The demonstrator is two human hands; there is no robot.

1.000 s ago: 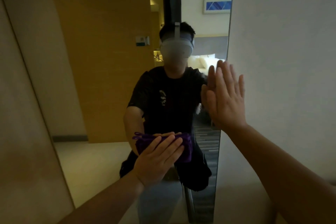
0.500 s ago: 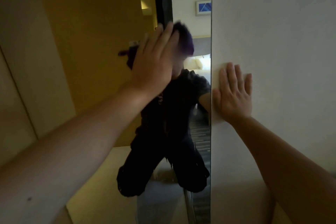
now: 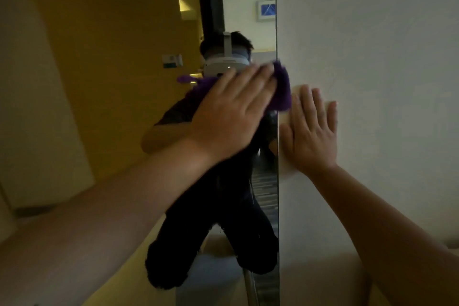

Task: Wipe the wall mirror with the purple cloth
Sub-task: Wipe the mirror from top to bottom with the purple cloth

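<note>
The tall wall mirror fills the left and middle of the head view, and its right edge runs vertically down the centre. My left hand lies flat on the glass near that edge, pressing the purple cloth against it. The cloth sticks out past my fingertips and to the left of my hand; the rest is hidden under my palm. My right hand rests flat, fingers spread, on the white wall just right of the mirror's edge. It holds nothing.
The white wall takes up the right half of the view. In the mirror I see a kneeling person's reflection, a wooden door and a framed picture. The floor shows low in the glass.
My left hand has swept the cloth from low on the glass up high, then down and right to the mirror's edge. My right hand has stayed on the wall.
</note>
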